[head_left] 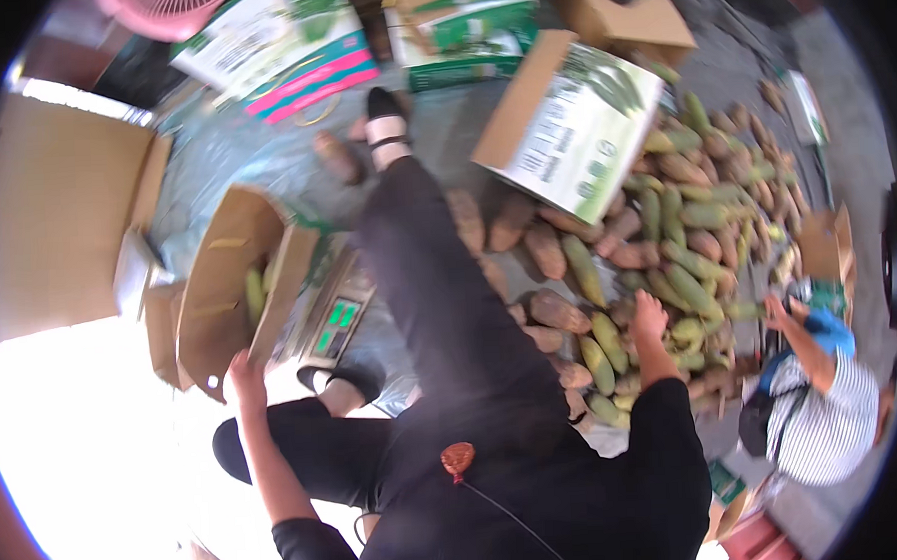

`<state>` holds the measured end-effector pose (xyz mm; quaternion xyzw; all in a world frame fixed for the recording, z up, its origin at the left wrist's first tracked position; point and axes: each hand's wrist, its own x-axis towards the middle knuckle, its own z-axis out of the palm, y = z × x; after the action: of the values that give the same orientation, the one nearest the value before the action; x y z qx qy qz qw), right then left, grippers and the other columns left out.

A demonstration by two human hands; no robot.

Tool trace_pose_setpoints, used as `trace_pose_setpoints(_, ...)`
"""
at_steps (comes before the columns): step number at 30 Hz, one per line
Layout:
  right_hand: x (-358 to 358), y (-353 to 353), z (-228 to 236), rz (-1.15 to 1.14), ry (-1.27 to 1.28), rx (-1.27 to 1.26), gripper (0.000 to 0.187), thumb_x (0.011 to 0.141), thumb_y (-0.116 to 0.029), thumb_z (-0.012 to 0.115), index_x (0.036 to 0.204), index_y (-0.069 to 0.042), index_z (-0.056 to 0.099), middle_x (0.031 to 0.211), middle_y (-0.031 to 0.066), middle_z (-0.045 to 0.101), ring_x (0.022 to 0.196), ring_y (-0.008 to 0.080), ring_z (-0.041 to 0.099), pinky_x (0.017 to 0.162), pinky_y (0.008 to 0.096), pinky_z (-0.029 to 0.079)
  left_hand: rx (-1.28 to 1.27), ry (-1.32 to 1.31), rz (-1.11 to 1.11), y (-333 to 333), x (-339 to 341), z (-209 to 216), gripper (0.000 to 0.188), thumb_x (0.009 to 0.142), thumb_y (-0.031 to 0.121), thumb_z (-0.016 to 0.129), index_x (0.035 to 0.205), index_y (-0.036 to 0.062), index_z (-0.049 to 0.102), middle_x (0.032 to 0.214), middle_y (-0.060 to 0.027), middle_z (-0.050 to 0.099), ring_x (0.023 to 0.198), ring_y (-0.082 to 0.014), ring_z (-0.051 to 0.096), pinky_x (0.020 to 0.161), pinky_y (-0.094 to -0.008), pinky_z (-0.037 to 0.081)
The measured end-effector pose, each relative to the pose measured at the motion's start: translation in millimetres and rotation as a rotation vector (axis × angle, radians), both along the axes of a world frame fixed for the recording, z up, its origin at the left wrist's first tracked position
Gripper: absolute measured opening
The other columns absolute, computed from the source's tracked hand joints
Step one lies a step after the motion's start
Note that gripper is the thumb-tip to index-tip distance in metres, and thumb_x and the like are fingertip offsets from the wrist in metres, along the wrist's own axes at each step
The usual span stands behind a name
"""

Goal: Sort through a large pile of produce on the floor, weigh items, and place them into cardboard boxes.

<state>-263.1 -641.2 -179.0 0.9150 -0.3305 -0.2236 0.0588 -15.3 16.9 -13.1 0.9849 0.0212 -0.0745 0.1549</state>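
My left hand [243,382] is closed on the near edge of an open cardboard box [225,252]. Inside the box a few long green vegetables [256,293] show; its bottom is partly hidden. Beside the box is a scale with a lit green display [337,327]. My right hand [648,316] reaches over a large heap of long, plump, cucumber-like vegetables, some green [583,271] and some rough brown [544,251]. Its fingers are slightly bent and apart, with nothing visible in them. Whether it touches the heap I cannot tell.
A white and green printed carton [587,124] stands at the heap's far side. More cartons [463,34] and a pink fan [168,10] are at the back. A loose brown vegetable [338,157] lies near my foot. Another person in a striped shirt [825,419] reaches toward the heap from the right.
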Motion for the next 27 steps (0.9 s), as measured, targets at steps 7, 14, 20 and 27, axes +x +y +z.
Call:
trace_pose_setpoints(7, 11.1, 11.3, 45.1, 0.03, -0.291, 0.222, 0.053, 0.064, -0.007, 0.072, 0.11, -0.009, 0.045, 0.109, 0.0108, 0.056, 0.107, 0.0345, 0.05, 0.084, 0.0438, 0.043, 0.049, -0.009, 0.007, 5.7, -5.9, -1.8, 0.02, 0.076, 0.014, 0.06, 0.091, 0.0017, 0.061, 0.09, -0.0179, 0.061, 0.089, -0.0362, 0.058, 0.076, -0.0408, 0.046)
trace_pose_setpoints(14, 69.0, 32.1, 119.3, -0.009, -0.84, 0.513, 0.047, 0.073, 0.002, 0.066, 0.116, -0.003, 0.046, 0.107, 0.0114, 0.052, 0.101, 0.0233, 0.051, 0.088, 0.0332, 0.04, 0.153, 0.068, 0.065, -9.1, -10.7, 24.4, 0.017, 0.079, 0.013, 0.058, 0.095, 0.0094, 0.063, 0.089, -0.0121, 0.062, 0.087, -0.032, 0.06, 0.075, -0.0414, 0.048)
trace_pose_setpoints(20, 179.9, 94.0, 244.6, 0.155, -1.283, 0.893, 0.047, 0.081, 0.002, 0.062, 0.122, 0.003, 0.04, 0.118, 0.0123, 0.049, 0.108, 0.019, 0.048, 0.095, 0.0322, 0.038, 0.101, 0.056, 0.016, -8.0, -8.4, 23.8, 0.021, 0.077, 0.012, 0.059, 0.096, 0.0065, 0.062, 0.09, -0.0143, 0.063, 0.087, -0.0346, 0.06, 0.075, -0.0428, 0.048)
trace_pose_setpoints(27, 299.2, 236.2, 315.4, 0.401, -1.537, 1.393, 0.049, 0.077, 0.008, 0.06, 0.122, 0.005, 0.041, 0.117, 0.0142, 0.051, 0.106, 0.021, 0.052, 0.095, 0.0339, 0.04, 0.136, 0.071, 0.02, -4.2, -10.7, 21.0, 0.018, 0.079, 0.013, 0.058, 0.095, 0.0065, 0.062, 0.09, -0.0142, 0.063, 0.088, -0.034, 0.06, 0.076, -0.0429, 0.048)
